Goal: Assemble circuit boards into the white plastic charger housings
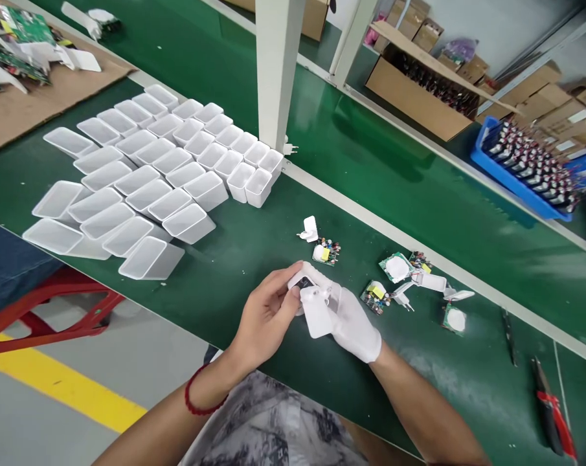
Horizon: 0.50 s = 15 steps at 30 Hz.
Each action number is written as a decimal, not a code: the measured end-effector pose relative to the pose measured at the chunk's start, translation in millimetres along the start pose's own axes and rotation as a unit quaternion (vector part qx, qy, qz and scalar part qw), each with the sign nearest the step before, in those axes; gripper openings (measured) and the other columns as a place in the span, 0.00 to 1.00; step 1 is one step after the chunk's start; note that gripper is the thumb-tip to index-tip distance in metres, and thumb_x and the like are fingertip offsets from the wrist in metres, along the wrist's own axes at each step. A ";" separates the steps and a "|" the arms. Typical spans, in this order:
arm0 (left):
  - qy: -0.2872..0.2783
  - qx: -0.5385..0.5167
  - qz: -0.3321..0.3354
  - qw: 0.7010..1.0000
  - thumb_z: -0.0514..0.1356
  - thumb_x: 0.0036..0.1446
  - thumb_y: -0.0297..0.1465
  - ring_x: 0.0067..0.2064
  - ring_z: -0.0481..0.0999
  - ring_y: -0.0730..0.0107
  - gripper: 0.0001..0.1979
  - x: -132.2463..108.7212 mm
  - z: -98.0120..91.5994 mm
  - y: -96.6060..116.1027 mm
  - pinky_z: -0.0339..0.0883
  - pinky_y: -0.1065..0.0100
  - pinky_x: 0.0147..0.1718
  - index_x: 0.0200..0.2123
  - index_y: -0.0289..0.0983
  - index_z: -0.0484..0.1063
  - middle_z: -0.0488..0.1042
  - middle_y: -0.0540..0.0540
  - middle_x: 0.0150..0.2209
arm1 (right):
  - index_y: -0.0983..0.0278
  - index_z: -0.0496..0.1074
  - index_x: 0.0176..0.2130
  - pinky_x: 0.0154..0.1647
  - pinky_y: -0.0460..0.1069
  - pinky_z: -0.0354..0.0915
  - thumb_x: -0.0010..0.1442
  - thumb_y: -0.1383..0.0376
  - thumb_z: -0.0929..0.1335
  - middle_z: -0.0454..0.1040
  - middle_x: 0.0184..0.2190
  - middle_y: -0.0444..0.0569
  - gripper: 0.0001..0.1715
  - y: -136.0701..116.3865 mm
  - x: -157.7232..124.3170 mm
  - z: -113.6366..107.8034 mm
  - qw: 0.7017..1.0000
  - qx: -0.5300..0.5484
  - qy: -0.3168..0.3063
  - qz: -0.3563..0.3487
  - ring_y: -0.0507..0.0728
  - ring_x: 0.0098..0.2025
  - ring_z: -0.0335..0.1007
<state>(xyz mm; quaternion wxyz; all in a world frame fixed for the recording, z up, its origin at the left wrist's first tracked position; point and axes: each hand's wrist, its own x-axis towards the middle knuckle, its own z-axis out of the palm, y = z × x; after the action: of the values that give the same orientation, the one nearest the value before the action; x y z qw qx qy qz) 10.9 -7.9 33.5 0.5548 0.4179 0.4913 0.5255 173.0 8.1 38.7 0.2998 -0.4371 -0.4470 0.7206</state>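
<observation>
My bare left hand [266, 314], with a red cord on its wrist, grips a white plastic housing [308, 268] from its left side. Dark parts show inside the housing's opening. My right hand [358, 327], in a white glove, closes round the other side of it. A flat white end cap [316, 315] hangs at an angle in front of the opening, with my left thumb at its edge. Whether wires join cap and housing is hard to make out. Just beyond my hands lies a small circuit board [326, 251] beside a white plug piece [310, 228].
Many open white housings [161, 168] stand in rows at the left. More circuit boards [397, 266] with white caps lie to the right, then a thin dark tool [509, 336] and red-handled pliers [550, 408]. A white post [276, 77] rises behind; cardboard [79, 97] holds loose boards.
</observation>
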 end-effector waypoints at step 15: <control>0.008 0.026 -0.055 0.998 0.59 0.63 0.40 0.60 0.71 0.54 0.19 -7.4 -3.7 -13.8 0.65 0.59 0.59 0.55 0.46 0.74 0.72 0.44 0.60 | 0.59 0.61 0.65 0.50 0.55 0.68 0.58 0.41 0.66 0.70 0.49 0.53 0.44 21.6 7.2 -5.3 0.988 -0.098 0.030 -0.112 0.60 0.47 0.70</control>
<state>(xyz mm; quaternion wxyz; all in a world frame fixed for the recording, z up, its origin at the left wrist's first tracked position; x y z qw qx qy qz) 9.9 -16.9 20.1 0.5679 0.4004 0.5317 0.4842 173.7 6.9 15.4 0.3477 -0.4331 -0.5520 0.6219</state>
